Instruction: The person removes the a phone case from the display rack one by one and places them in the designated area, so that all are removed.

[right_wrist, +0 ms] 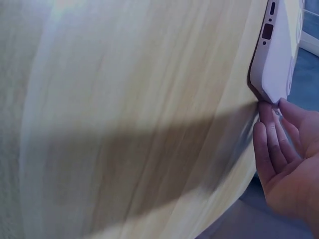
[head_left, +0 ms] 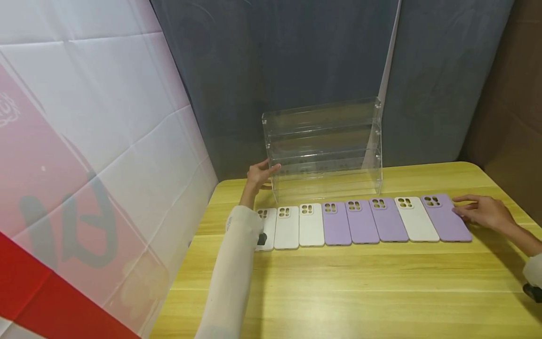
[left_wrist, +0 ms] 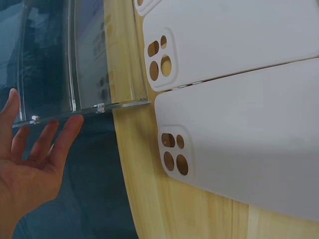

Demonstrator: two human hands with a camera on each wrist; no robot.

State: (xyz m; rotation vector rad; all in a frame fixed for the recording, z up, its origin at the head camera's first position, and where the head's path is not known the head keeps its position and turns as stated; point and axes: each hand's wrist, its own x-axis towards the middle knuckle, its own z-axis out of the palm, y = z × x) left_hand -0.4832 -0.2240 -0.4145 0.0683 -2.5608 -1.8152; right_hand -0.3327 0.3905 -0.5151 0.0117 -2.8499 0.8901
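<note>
A row of several phone cases lies on the table, camera cutouts toward the back. White cases (head_left: 287,230) (left_wrist: 239,124) fill the left end, purple ones (head_left: 337,226) the middle. Further right comes another white case (head_left: 419,221), then a purple phone case (head_left: 450,221) (right_wrist: 276,59) at the end. My right hand (head_left: 487,212) (right_wrist: 289,154) pinches that last case's right edge between thumb and fingers. Behind the row stands a clear tiered display rack (head_left: 323,155) (left_wrist: 89,59). My left hand (head_left: 259,176) (left_wrist: 37,169) is at the rack's left side panel, fingers loosely extended, fingertips at its edge.
The yellow wood-grain table (head_left: 338,292) extends in front of the row. A dark grey curtain (head_left: 275,56) hangs behind the rack, a printed white and pink sheet (head_left: 106,141) on the left. A brown panel (head_left: 508,94) stands at the right.
</note>
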